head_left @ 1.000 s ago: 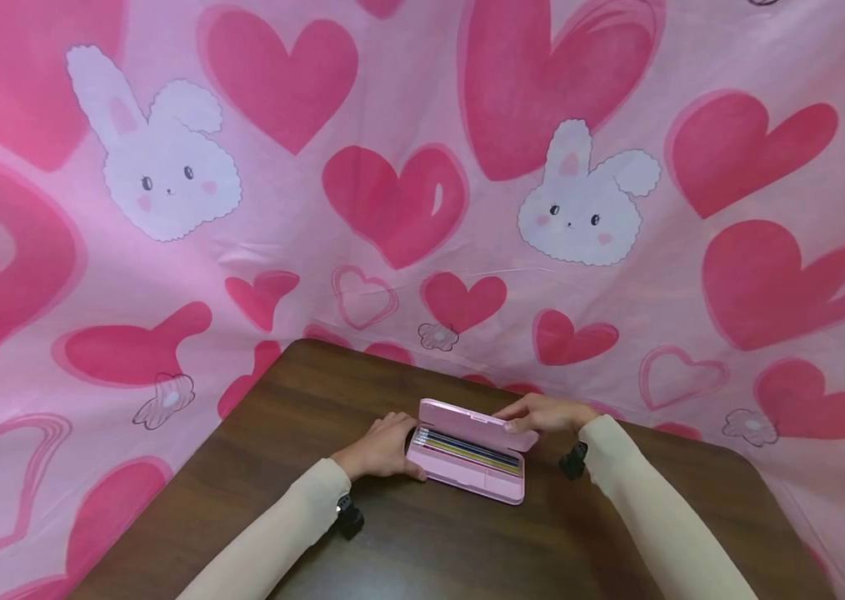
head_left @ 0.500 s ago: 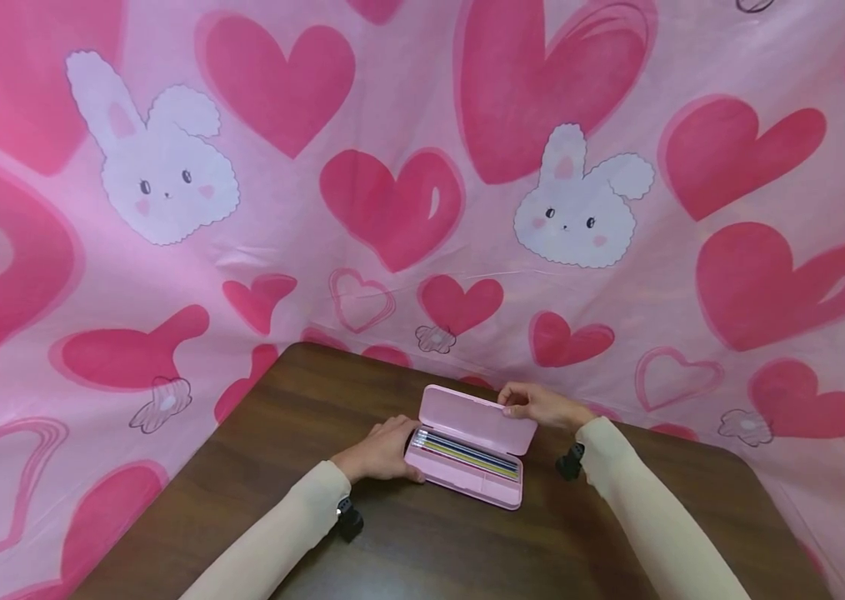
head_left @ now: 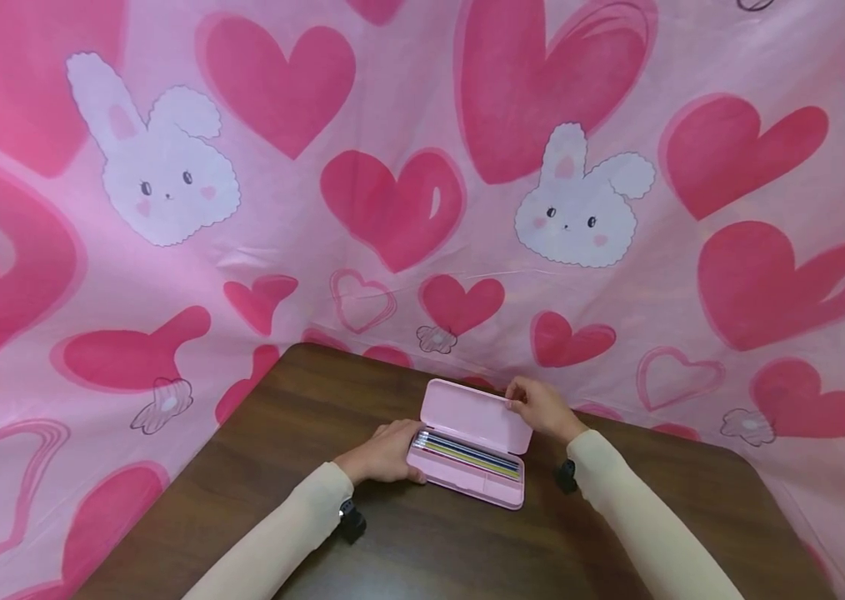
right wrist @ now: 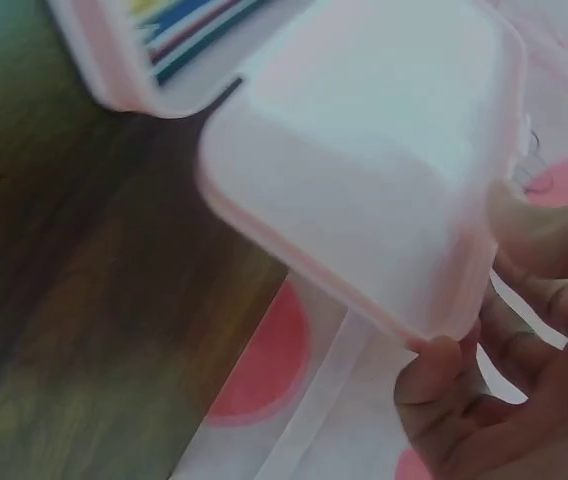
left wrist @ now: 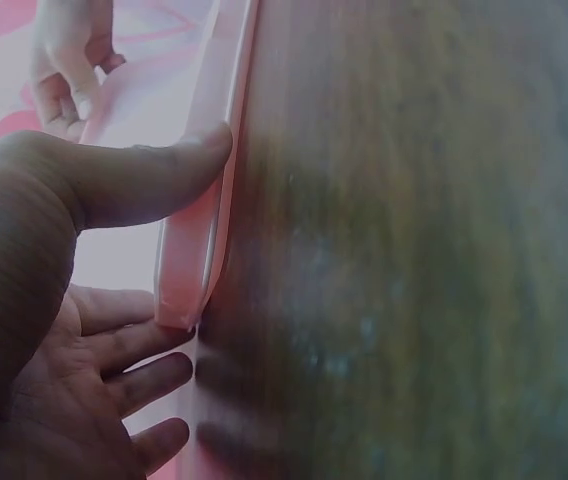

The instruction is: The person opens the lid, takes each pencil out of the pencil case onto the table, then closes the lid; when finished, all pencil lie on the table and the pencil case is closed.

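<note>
A pink pencil case (head_left: 465, 487) sits on the wooden table with its hinged lid (head_left: 475, 417) raised and tilted back. Several pencils (head_left: 467, 454) lie side by side in the rear part of its tray. At the case's left end my left hand (head_left: 385, 454) holds it, the thumb (left wrist: 164, 180) against the front wall and the fingers round the end. My right hand (head_left: 546, 408) pinches the lid's top edge near its right corner; in the right wrist view the thumb lies over the lid's rim and the fingers curl at the corner.
The brown table (head_left: 392, 550) has rounded corners and reaches back to a pink cloth (head_left: 392, 100) printed with hearts and rabbits. That cloth hangs close behind the table's far edge. A black wrist device (head_left: 351, 522) is strapped on the left sleeve, another (head_left: 567, 477) on the right.
The lid has swung up and back from half raised to wide, showing more of its inside. My right hand has moved up and away with it, while the left hand stays on the case.
</note>
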Action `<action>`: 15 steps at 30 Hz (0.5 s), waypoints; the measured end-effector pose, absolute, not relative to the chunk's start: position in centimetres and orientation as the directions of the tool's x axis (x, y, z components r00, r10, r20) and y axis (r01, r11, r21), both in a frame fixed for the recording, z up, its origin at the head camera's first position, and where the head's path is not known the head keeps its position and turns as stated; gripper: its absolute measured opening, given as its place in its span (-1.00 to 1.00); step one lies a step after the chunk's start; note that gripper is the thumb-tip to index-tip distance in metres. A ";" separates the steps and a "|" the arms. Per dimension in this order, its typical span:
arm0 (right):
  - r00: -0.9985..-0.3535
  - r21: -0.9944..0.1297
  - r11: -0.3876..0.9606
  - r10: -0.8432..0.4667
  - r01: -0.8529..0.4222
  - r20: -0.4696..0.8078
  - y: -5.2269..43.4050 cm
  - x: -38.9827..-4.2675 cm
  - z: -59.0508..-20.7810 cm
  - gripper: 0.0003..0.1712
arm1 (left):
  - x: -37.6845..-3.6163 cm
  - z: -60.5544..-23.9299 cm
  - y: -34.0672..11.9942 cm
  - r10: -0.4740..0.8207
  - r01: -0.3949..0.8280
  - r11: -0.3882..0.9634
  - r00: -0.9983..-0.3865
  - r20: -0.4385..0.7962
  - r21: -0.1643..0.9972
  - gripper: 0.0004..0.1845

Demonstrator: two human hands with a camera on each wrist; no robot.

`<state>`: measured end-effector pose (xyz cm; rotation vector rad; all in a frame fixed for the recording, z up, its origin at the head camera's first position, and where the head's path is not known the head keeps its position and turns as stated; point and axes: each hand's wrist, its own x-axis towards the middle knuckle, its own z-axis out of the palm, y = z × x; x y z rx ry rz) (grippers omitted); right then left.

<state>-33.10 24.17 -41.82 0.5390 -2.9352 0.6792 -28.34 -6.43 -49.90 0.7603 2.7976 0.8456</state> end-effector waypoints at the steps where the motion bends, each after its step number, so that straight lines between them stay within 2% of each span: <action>1: -0.931 -0.398 0.843 -0.317 -0.363 0.178 24.2 -32.8 -42.1 -0.88 | -28.3 -49.9 -6.4 0.500 0.432 0.716 -0.865 0.028 0.549 -0.05; 4: -0.922 -0.370 0.847 -0.323 -0.382 0.213 24.3 -31.9 -42.7 -0.76 | -28.2 -50.0 -6.4 0.505 0.432 0.712 -0.863 0.024 0.554 -0.05; 10: -0.909 -0.291 0.866 -0.354 -0.407 0.218 24.2 -30.5 -43.8 -0.27 | -28.3 -50.0 -6.5 0.496 0.412 0.714 -0.868 0.007 0.566 -0.05; 15: -0.911 -0.252 0.876 -0.385 -0.410 0.146 24.2 -30.4 -44.0 -0.11 | -28.4 -49.6 -6.4 0.490 0.395 0.710 -0.872 -0.006 0.584 -0.06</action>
